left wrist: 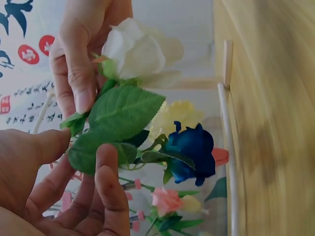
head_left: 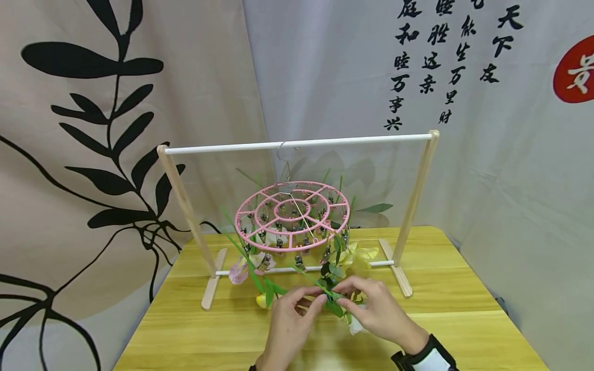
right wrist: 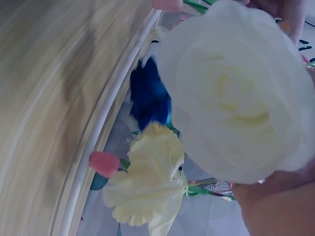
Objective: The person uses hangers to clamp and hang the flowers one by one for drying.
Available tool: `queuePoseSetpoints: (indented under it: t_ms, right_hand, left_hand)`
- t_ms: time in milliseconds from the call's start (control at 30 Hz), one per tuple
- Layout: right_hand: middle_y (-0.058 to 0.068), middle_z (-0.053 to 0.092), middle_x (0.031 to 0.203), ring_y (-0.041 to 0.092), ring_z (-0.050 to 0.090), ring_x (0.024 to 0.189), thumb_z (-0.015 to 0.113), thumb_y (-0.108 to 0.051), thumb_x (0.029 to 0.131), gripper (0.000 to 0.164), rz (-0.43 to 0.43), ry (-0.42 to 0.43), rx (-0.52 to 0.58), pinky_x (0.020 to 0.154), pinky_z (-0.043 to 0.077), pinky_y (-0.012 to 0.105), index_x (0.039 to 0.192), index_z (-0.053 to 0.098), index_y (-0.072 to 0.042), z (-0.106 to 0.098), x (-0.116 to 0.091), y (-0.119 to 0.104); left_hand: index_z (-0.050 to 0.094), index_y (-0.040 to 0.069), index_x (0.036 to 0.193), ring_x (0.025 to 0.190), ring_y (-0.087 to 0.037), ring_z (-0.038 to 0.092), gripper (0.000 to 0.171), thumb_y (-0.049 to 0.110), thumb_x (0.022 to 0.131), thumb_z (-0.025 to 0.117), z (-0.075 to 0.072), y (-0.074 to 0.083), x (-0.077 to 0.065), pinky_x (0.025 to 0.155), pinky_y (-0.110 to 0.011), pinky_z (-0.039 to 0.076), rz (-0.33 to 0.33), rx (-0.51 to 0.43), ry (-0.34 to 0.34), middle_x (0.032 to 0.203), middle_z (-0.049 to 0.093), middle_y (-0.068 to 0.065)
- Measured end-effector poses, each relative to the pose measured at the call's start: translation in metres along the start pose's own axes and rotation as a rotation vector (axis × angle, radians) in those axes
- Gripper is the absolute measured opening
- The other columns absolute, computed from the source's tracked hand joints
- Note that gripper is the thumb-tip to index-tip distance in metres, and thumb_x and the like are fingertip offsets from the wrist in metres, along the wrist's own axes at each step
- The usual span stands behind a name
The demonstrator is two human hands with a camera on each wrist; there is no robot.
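In front of the pink round clip hanger [head_left: 291, 247], both hands meet at the leafy stem of a white artificial rose [left wrist: 140, 51]. My left hand [head_left: 294, 314] pinches the stem by its green leaves [left wrist: 125, 113], with the thumb tip at a leaf's base. The right hand [head_left: 376, 309] grips the same stem closer to the bloom, which hangs downward below the fingers. The rose's open face [right wrist: 236, 98] fills much of the right wrist view. Just behind the leaves hang a blue rose [left wrist: 192, 152] and a pale yellow flower [right wrist: 150, 177].
The hanger hooks onto the white bar [head_left: 325, 141] of a wooden-legged stand on a yellow wooden table [head_left: 209, 340]. Other flowers hang from its clips, among them a lilac one [head_left: 238, 273] and a yellow bud [head_left: 262, 300]. A printed cloth [head_left: 325, 62] hangs behind.
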State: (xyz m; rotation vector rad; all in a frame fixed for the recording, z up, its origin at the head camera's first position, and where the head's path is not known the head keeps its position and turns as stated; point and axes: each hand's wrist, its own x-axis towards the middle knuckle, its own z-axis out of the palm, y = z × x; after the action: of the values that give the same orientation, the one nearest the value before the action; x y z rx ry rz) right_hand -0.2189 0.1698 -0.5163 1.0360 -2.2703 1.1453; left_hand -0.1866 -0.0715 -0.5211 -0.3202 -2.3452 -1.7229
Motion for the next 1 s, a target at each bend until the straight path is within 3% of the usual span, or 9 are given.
queuePoseSetpoints:
  t_ms: [167, 367, 600, 800, 1000]
  right_hand:
    - [-0.011, 0.088, 0.109, 0.003, 0.082, 0.097, 0.091, -0.004, 0.101, 0.029, -0.001, -0.009, 0.021, 0.086, 0.071, 0.035, 0.123, 0.082, -0.02, 0.006, 0.004, -0.001]
    - [-0.01, 0.088, 0.11, 0.004, 0.082, 0.098, 0.089, -0.006, 0.103, 0.026, 0.02, -0.023, 0.054, 0.084, 0.072, 0.04, 0.123, 0.082, -0.021, 0.007, 0.009, -0.005]
    - [-0.009, 0.088, 0.111, 0.002, 0.08, 0.097, 0.087, -0.01, 0.106, 0.022, 0.059, -0.056, 0.088, 0.084, 0.071, 0.033, 0.125, 0.082, -0.021, 0.005, 0.014, -0.009]
    - [-0.008, 0.086, 0.112, 0.003, 0.076, 0.093, 0.091, -0.011, 0.103, 0.026, 0.005, 0.03, 0.046, 0.084, 0.068, 0.031, 0.127, 0.081, -0.018, 0.001, 0.02, -0.012]
    - [-0.005, 0.087, 0.114, 0.003, 0.076, 0.095, 0.091, -0.009, 0.102, 0.03, -0.041, 0.148, -0.04, 0.081, 0.065, 0.024, 0.129, 0.082, -0.018, -0.006, 0.042, -0.028]
  left_hand:
    - [0.089, 0.023, 0.114, 0.092, -0.008, 0.081, 0.016, 0.036, 0.105, 0.091, 0.001, -0.002, 0.003, 0.076, -0.022, 0.064, -0.01, -0.015, 0.01, 0.116, 0.086, -0.001]
    - [0.088, 0.02, 0.108, 0.085, -0.012, 0.081, 0.011, 0.03, 0.105, 0.091, -0.002, -0.001, 0.005, 0.073, -0.021, 0.064, -0.054, -0.043, 0.02, 0.102, 0.087, -0.001]
    - [0.088, 0.017, 0.109, 0.078, -0.008, 0.077, 0.005, 0.021, 0.107, 0.088, -0.004, -0.001, 0.005, 0.069, -0.021, 0.061, -0.089, -0.072, 0.031, 0.098, 0.088, -0.008]
    - [0.088, 0.022, 0.107, 0.076, -0.008, 0.077, 0.011, 0.011, 0.105, 0.088, -0.007, -0.002, 0.004, 0.071, -0.02, 0.062, -0.045, -0.067, 0.093, 0.094, 0.086, -0.002]
    - [0.087, 0.022, 0.103, 0.075, -0.013, 0.077, 0.014, 0.008, 0.103, 0.089, -0.012, -0.007, 0.003, 0.07, -0.02, 0.062, -0.024, -0.074, 0.162, 0.091, 0.085, -0.002]
